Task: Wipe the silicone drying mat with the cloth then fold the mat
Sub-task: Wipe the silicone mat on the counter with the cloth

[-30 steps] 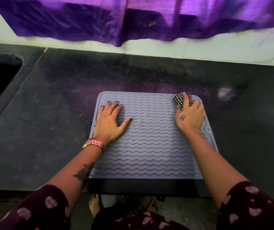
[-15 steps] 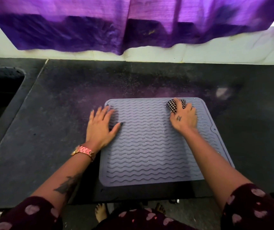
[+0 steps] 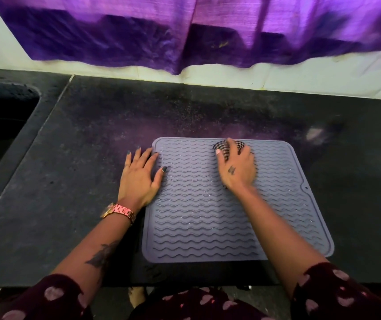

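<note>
A grey silicone drying mat (image 3: 208,218) with wavy ridges lies flat on the dark counter, its near edge close to the counter's front. My right hand (image 3: 236,168) grips a bunched black-and-white checked cloth (image 3: 225,147) and presses it on the mat's far middle part. Most of the cloth is hidden under my fingers. My left hand (image 3: 140,176) lies flat with spread fingers across the mat's left edge, thumb on the mat and fingers on the counter.
The dark stone counter (image 3: 81,181) stretches left to a sunken black sink (image 3: 2,116). A purple curtain (image 3: 185,31) hangs over the pale wall behind. A pale smudge (image 3: 314,133) marks the counter at the far right of the mat.
My right hand has slid the cloth leftward along the mat's far edge, from the far right corner toward the middle. My left hand has shifted left, off the mat onto its left edge.
</note>
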Action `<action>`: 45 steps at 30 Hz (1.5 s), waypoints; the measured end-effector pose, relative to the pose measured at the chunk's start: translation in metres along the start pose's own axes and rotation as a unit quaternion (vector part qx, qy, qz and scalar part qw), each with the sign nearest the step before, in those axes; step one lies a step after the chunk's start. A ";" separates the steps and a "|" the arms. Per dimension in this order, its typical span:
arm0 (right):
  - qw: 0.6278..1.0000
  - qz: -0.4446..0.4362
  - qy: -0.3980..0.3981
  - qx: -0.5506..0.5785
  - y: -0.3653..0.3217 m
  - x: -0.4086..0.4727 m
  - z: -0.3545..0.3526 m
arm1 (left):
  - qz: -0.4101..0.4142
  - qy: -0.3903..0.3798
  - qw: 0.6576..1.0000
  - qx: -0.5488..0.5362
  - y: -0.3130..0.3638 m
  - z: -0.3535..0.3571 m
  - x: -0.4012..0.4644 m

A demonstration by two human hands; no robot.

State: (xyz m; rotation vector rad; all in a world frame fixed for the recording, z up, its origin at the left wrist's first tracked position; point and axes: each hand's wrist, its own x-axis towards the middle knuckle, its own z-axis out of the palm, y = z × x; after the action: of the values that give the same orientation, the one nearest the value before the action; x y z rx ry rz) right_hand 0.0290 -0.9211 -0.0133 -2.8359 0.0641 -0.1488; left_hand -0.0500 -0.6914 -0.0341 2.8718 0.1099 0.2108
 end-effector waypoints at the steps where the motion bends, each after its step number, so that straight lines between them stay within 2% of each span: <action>1: 1.000 -0.012 -0.001 -0.026 -0.005 -0.003 0.003 | -0.002 -0.001 1.000 -0.002 0.000 0.000 0.000; 4: 0.999 -0.014 -0.022 -0.030 -0.009 0.004 0.000 | -0.005 -0.002 1.000 -0.010 0.001 -0.001 0.001; 8: 0.997 0.000 0.005 0.076 -0.024 0.009 -0.001 | -0.009 0.002 1.000 -0.011 0.000 0.000 0.001; 13: 0.998 -0.063 -0.009 -0.021 -0.046 -0.005 0.011 | -0.015 0.007 1.000 -0.013 -0.001 0.000 0.000; 16: 0.998 -0.039 -0.035 0.040 -0.051 0.008 0.008 | -0.014 0.010 1.000 -0.019 -0.001 0.000 0.001; 19: 0.993 -0.049 -0.008 0.105 -0.072 0.006 0.012 | -0.014 0.014 0.999 -0.025 -0.001 0.001 0.000; 22: 0.994 -0.110 -0.012 0.026 -0.093 -0.013 0.027 | -0.014 0.016 0.999 -0.031 -0.002 0.002 0.000; 25: 0.993 -0.117 -0.022 0.002 -0.096 -0.011 0.029 | -0.014 0.020 0.999 -0.038 -0.002 0.001 0.000; 30: 0.988 -0.097 -0.056 0.105 -0.111 -0.009 0.025 | -0.014 0.022 0.998 -0.055 -0.001 0.001 0.000; 35: 0.979 -0.193 -0.037 0.050 -0.118 -0.030 0.037 | -0.026 0.039 0.994 -0.094 -0.001 -0.001 -0.001; 41: 0.964 -0.233 -0.103 0.076 -0.114 -0.019 0.023 | -0.022 0.061 0.989 -0.134 -0.001 -0.004 -0.003; 45: 0.940 -0.337 -0.040 0.021 -0.091 -0.050 0.024 | -0.030 0.073 0.984 -0.163 -0.004 -0.005 -0.003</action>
State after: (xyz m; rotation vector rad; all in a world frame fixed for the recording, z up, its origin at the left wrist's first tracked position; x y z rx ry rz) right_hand -0.0157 -0.8242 -0.0140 -2.6928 -0.9199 -0.1726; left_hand -0.0538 -0.6866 -0.0306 2.5224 0.1709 0.3892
